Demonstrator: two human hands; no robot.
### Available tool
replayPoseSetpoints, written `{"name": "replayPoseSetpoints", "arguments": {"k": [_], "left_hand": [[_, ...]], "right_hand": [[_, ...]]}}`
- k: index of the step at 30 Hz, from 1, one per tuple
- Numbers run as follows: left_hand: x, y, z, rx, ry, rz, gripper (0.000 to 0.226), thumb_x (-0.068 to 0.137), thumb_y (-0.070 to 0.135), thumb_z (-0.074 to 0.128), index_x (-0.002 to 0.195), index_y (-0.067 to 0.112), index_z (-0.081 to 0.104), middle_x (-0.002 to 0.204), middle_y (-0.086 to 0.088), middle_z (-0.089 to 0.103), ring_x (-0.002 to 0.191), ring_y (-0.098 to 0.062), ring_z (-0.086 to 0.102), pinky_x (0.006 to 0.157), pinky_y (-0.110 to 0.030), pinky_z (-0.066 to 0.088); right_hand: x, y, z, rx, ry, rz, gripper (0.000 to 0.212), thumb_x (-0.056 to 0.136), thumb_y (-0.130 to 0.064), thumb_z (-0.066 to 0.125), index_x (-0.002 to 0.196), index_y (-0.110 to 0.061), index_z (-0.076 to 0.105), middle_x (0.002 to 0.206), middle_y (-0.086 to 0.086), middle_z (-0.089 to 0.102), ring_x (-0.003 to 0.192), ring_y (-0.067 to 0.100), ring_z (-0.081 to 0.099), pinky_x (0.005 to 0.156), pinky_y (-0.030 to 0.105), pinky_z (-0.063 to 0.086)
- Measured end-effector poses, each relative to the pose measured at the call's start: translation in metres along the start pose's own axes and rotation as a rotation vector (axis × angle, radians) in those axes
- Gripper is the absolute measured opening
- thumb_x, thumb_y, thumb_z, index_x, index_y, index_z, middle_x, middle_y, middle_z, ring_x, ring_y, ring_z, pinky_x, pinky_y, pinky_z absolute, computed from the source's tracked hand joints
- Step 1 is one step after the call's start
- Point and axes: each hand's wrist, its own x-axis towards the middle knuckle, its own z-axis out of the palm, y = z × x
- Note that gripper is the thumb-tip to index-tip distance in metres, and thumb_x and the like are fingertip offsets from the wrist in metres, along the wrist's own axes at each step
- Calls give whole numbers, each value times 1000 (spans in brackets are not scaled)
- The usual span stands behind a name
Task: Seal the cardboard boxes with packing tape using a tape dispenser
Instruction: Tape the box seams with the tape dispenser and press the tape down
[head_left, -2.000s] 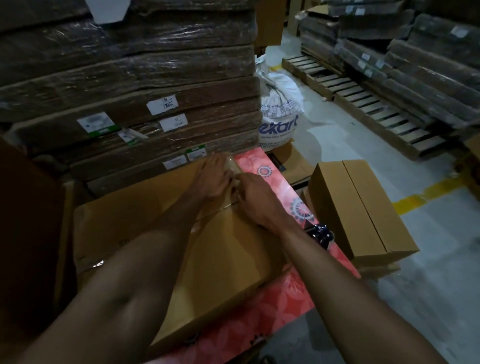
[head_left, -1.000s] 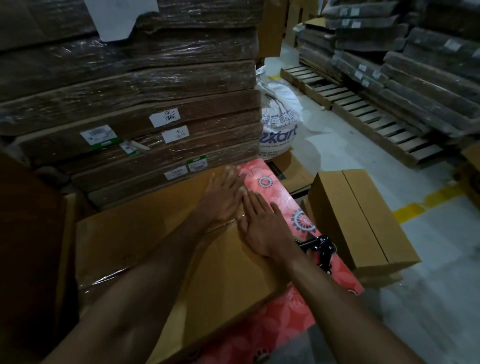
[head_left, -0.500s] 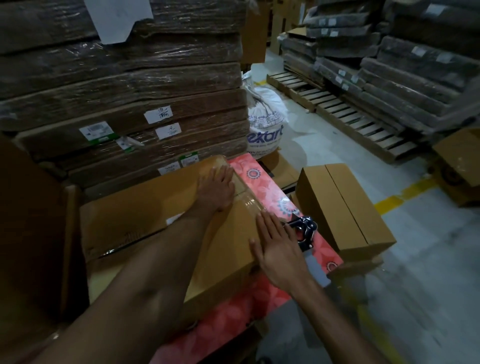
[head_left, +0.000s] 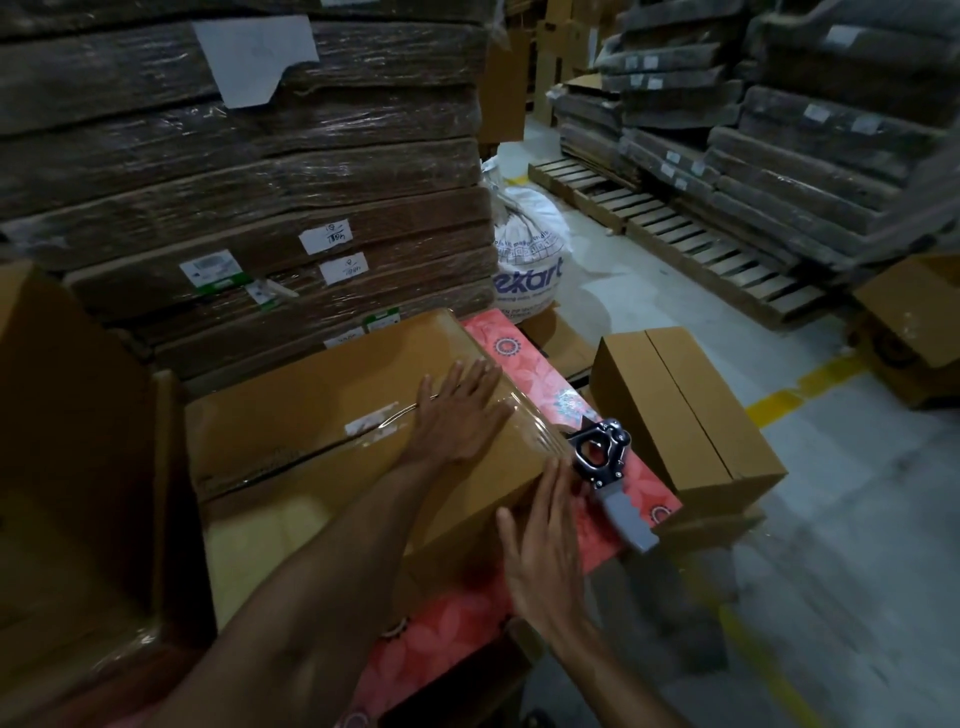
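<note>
Resting on a red patterned surface (head_left: 524, 358), taped box (head_left: 311, 415) under flat, empty hands, left hand (head_left: 457, 415), right hand (head_left: 540, 551), wrapped pallets (head_left: 260, 171) behind

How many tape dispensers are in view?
1: the tape dispenser lies on the red patterned sheet, right of the box under both hands. Others may be hidden.

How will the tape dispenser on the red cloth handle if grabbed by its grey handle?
The tape dispenser looks rigid: a metal frame on a moulded grey handle. It lies flat on the red cloth, so rolling seems unlikely. The ridged handle probably grips well. Its head end looks heavier and may dip.
</note>
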Motion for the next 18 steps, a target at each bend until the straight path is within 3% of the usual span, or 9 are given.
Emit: {"name": "replayPoseSetpoints", "arguments": {"k": [3,5,9,12,14,16,18], "left_hand": [[-6,-42,-11,-64,15,-67,65,99,68,19,156,37,17,168,5,8,155,-23,6,121,-53,9],[-16,-90,-19,-17,-13,-189,73,95,74,14,158,36,13,169,4,4,154,-28,6,120,-59,8],[-44,-173,-46,27,-66,-497,88,87,84,17,159,35,5,169,3,-3,154,-34,3,120,-60,6],[-56,-223,-63,-73,-116,-650,116,63,103,17,159,39,3,169,2,1,154,-32,0,120,-63,5],[-60,-235,-68,-111,-141,-654,126,54,108,18,158,40,3,169,2,1,154,-31,0,120,-63,5],[-65,-231,-72,-106,-158,-653,115,65,102,25,159,40,2,169,2,0,154,-31,-1,119,-64,5],[-68,-231,-75,-80,-155,-658,107,73,97,29,159,40,1,169,2,0,154,-32,-1,119,-64,4]], "right_hand": [[-16,-21,8,115,-32,16,88,101,-57,37,151,-29,-30,159,-10,-37,149,11,-19,124,34,13],[-23,-40,9,188,-97,70,88,101,-55,37,148,-29,-33,159,-5,-37,142,2,-15,115,22,12],[-40,-65,13,251,-203,116,92,100,-56,39,149,-27,-33,157,-7,-41,136,-3,-8,107,17,14],[-60,-77,28,248,-254,94,95,99,-57,39,145,-28,-39,151,-11,-49,140,-3,-11,102,6,19],[-66,-83,41,269,-252,72,100,98,-60,42,143,-31,-42,148,-17,-52,150,8,-13,114,19,22],[-66,-86,50,288,-240,79,102,97,-60,45,141,-33,-44,146,-20,-53,151,12,-19,122,31,18],[-67,-89,55,300,-246,72,103,98,-58,46,139,-32,-45,145,-20,-54,148,9,-26,119,22,11]]}}
